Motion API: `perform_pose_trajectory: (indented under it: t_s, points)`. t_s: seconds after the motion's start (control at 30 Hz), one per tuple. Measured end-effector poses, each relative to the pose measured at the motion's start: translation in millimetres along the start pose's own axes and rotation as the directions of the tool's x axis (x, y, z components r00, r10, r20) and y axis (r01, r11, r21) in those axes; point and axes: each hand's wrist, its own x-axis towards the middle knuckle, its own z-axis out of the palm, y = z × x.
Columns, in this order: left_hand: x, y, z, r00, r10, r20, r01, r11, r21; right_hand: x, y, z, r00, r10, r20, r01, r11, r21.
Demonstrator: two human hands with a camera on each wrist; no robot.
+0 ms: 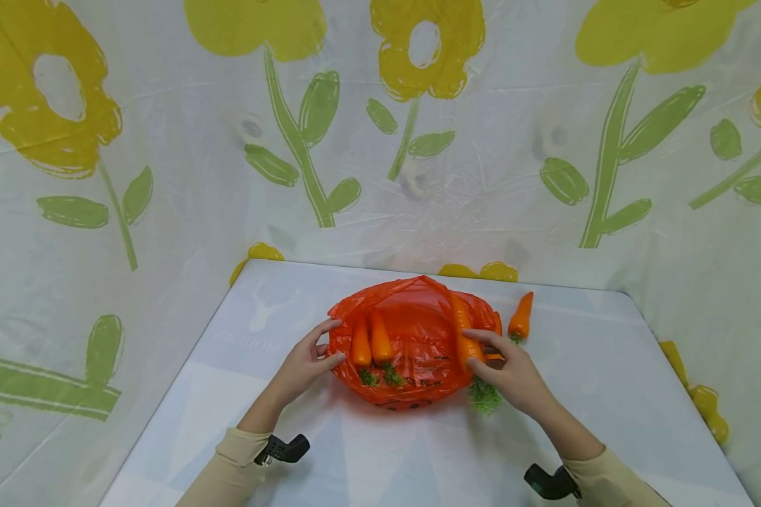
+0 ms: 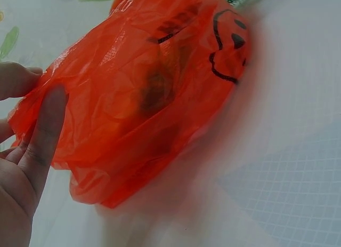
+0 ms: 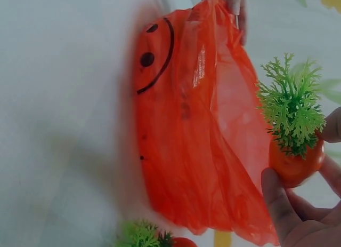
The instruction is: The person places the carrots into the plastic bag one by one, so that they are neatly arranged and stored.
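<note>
A red plastic bag (image 1: 418, 334) lies on its side on the table, its mouth spread wide. Inside it, on the left, are two orange carrots (image 1: 380, 338) with short green tops. My left hand (image 1: 304, 362) pinches the bag's left edge between thumb and fingers, and the left wrist view shows the film (image 2: 117, 97) bunched there. At the right side of the mouth, my right hand (image 1: 507, 370) grips another carrot (image 3: 293, 164). Its leafy green top (image 3: 293, 103) points toward me, and its tip reaches into the bag. Black line drawing marks the bag's near side.
One more carrot (image 1: 521, 317) lies on the table just right of the bag, its green top toward me. The pale table (image 1: 279, 436) has its far edge close behind the bag. A flower-printed curtain (image 1: 482, 162) surrounds the table.
</note>
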Motion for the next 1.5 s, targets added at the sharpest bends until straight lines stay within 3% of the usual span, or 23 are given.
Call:
perform_pose_trajectory:
  t_s: [0.8, 1.5]
  points:
    - [0.0, -0.1, 0.4, 1.000, -0.003, 0.002, 0.003, 1.000, -0.015, 15.7, 2.3, 21.9, 1.000, 0.003, 0.020, -0.002, 0.999, -0.050]
    - [0.4, -1.8, 0.4, 1.000, -0.005, -0.002, 0.005, 1.000, -0.007, 33.6, 0.9, 41.3, 0.997, 0.051, 0.064, -0.050, 0.998, -0.028]
